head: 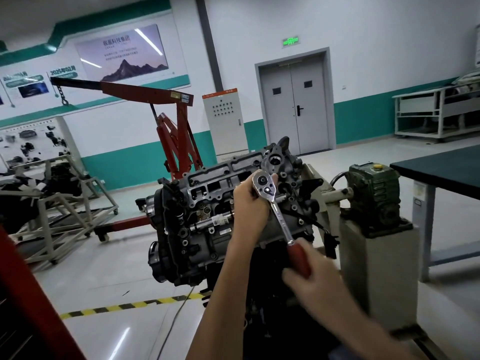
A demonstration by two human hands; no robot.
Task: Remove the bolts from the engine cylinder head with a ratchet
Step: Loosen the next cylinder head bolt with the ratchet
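Nearest, at the lower right, the right hand (309,279) is blurred but plainly wrapped around the red handle (298,258) of the ratchet (279,216). The chrome shaft of the ratchet slants up and to the left from that grip. At its upper end the left hand (249,203) has its fingers curled about the round ratchet head (265,184), holding it against the top face of the cylinder head (215,185). Whatever bolt sits under the ratchet head is hidden by the tool and the fingers.

The cylinder head belongs to the engine (181,242), which is tilted on its side in the middle of the view. Just right of it a green gearbox (374,196) sits on a grey pedestal (376,268), joined to the engine by a shaft. A dark worktop (441,172) lies further right.

Yellow-and-black hazard tape (130,305) crosses the glossy floor (104,268) below the engine. A grey metal frame (65,203) on castors stands to the left.

Behind the engine stands a red engine crane (176,131), its boom reaching left with a chain (62,96) hanging from it. Against the far wall are a pale electrical cabinet (222,120) and a grey double door (293,107) with a green exit sign (291,41) above it.
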